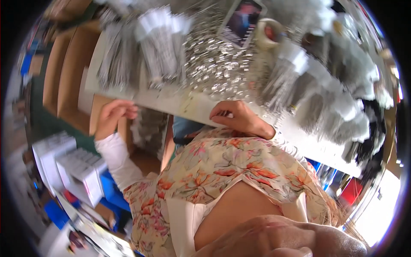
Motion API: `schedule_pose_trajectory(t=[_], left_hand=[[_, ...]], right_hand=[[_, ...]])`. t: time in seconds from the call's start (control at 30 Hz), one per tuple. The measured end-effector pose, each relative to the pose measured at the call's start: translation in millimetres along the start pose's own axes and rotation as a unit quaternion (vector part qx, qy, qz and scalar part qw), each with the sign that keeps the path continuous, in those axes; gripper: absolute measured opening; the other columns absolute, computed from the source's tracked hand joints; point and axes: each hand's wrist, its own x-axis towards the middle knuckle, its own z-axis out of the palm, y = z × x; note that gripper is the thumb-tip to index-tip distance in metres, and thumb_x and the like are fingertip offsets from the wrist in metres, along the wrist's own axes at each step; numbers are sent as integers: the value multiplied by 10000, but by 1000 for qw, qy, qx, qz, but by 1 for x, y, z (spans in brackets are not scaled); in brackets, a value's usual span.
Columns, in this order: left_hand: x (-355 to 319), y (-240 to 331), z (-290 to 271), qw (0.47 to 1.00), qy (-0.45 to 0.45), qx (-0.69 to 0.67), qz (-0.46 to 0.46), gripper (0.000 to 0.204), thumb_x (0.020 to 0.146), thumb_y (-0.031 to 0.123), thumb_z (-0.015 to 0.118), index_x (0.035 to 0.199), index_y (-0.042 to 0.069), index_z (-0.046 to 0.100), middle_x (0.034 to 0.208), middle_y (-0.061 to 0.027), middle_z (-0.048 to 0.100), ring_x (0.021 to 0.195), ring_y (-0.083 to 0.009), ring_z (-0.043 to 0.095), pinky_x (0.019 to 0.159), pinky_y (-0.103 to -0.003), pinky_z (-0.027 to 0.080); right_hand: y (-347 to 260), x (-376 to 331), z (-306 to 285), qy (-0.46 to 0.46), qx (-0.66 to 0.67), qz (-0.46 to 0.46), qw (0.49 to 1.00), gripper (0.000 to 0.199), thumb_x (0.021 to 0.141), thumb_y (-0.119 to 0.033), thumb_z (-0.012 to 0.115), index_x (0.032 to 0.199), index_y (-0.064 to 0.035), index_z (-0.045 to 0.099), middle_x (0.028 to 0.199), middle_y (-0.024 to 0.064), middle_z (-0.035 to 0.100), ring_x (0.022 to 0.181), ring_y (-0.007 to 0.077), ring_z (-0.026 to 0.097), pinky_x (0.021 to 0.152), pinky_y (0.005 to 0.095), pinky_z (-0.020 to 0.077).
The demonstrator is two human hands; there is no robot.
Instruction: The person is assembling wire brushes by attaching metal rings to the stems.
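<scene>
My left hand point(114, 116) is off the table's left front corner, beside a cardboard box. Its fingers are bent in toward the thumb, and anything between them is too small or hidden to make out. At the table's front edge, my right hand point(238, 116) is curled, thumb against the fingers; whatever it may pinch does not show. Beyond it spreads a blurred heap of small shiny silvery pieces point(218, 64). Bundles of thin grey strips with white ends point(158, 40) lie at the back left of the heap. Another such bundle point(284, 73) lies to its right.
A phone-like dark panel point(242, 22) and a tape roll point(269, 32) lie behind the heap. Clear bags point(334, 100) crowd the table's right side. Cardboard boxes point(70, 73) stand at the left, white boxes point(79, 169) below them. Past the table's left edge is green floor.
</scene>
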Motion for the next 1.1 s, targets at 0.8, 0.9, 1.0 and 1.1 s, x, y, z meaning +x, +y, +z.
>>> schedule_pose_trajectory(t=[0.8,0.9,1.0,1.1], left_hand=[[478,144,55,898,70,431,52,364,787,359,662,844,0,659,699,-68,639,584,-148,612,492,-291,499],[465,146,55,949,56,310,-9,290,812,316,678,941,61,631,787,-15,641,642,-121,609,543,-278,472],[448,150,58,967,73,244,-8,249,817,264,672,958,65,621,794,-24,640,634,-133,610,562,-284,468],[438,158,67,974,70,214,-31,193,824,211,646,933,54,623,797,-39,642,643,-155,626,556,-291,486]], right_hand=[[-19,-127,-133,288,-8,6,958,137,838,-83,643,944,4,638,854,48,652,783,94,599,717,236,491],[-35,-121,-188,317,-151,1,936,150,855,-135,619,945,-19,648,816,58,666,771,101,614,702,235,494],[-40,-91,-238,370,-201,1,907,162,855,-141,617,953,-18,652,774,36,646,700,72,576,632,226,476],[-7,-53,-302,441,-211,-5,873,239,858,-248,610,1007,-67,657,822,43,664,693,116,607,618,264,488]])
